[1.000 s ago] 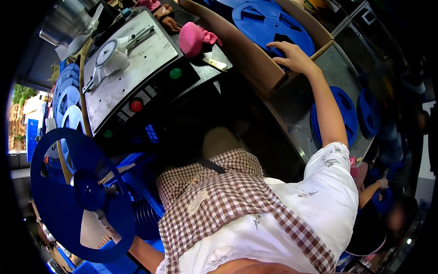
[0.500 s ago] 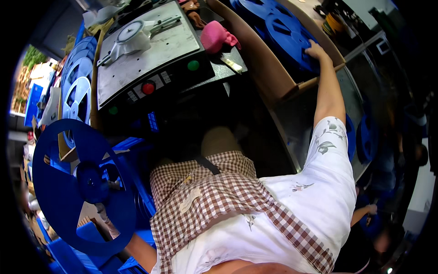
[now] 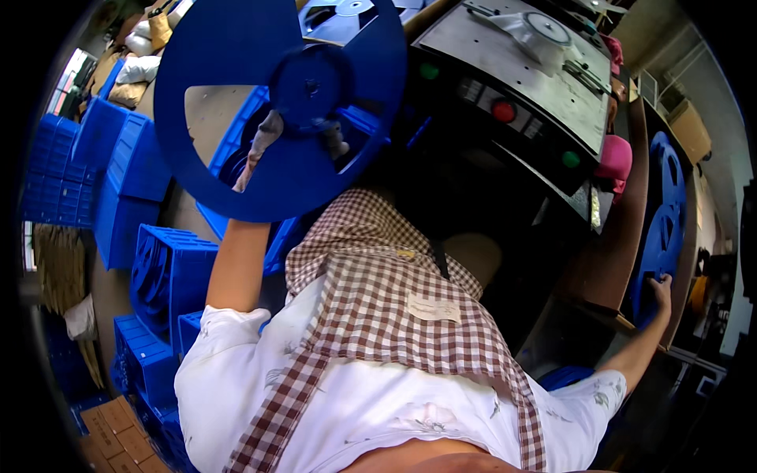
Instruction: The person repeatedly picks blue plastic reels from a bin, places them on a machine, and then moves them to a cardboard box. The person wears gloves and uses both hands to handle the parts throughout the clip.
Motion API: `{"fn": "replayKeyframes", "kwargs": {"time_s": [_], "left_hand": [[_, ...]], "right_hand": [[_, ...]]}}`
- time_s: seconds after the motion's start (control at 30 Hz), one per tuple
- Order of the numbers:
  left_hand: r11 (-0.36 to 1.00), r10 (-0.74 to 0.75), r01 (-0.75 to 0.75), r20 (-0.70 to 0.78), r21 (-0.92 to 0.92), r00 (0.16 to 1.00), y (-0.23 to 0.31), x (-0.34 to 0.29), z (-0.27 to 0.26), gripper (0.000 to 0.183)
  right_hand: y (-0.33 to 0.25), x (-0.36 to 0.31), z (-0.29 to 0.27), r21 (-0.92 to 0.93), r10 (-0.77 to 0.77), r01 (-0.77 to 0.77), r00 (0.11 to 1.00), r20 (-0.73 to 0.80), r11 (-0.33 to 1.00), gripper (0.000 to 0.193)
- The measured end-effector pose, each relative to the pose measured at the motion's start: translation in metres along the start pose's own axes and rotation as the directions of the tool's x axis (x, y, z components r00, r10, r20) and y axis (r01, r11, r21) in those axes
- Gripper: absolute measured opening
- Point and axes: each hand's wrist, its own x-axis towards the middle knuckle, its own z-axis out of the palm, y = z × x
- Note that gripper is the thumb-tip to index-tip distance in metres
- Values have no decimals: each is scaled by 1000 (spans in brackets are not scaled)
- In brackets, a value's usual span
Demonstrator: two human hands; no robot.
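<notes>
My left hand [image 3: 262, 142] wears a pale glove, partly covered by a large blue plastic reel [image 3: 221, 47]. Through the reel's cut-outs, its fingers show curled around the hub from behind, holding the reel up on the left. Far to the right, my bare right hand [image 3: 661, 292] grips the lower edge of another blue reel [image 3: 666, 229]. That reel stands with others inside a long cardboard box [image 3: 619, 236].
A machine [image 3: 481, 47] with a metal top, a white round part [image 3: 544, 31] and coloured buttons stands ahead. A pink bundle [image 3: 613, 162] lies beside it. Blue crates [image 3: 130, 169] and a blue bin [image 3: 169, 276] holding reels fill the left side.
The view has swung left, so the machine and box appear farther right. My left hand still holds its reel, now higher in view; my right hand remains at the box's reels.
</notes>
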Motion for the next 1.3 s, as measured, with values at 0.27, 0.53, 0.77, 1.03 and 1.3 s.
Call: {"fn": "replayKeyframes", "kwargs": {"time_s": [0.27, 0.53, 0.77, 1.03, 1.3], "left_hand": [[997, 70, -72, 74, 18, 995, -20, 35, -7, 71], [346, 561, -531, 283, 773, 778, -39, 59, 21, 91], [433, 477, -546, 331, 717, 814, -67, 67, 49, 104], [20, 413, -810, 733, 585, 540, -63, 95, 61, 83], [443, 410, -716, 589, 539, 697, -74, 43, 88, 40]], "right_hand": [[-165, -94, -14, -121, -133, 79, 823, -553, 989, 62], [-442, -284, 117, 927, -783, -75, 563, -264, -367, 65], [-517, -333, 264, 894, -543, -374, 817, 191, -248, 74], [-555, -298, 265, 705, -819, -694, 483, 309, -143, 77], [-558, -309, 251, 799, -746, -598, 563, 356, -70, 71]]}}
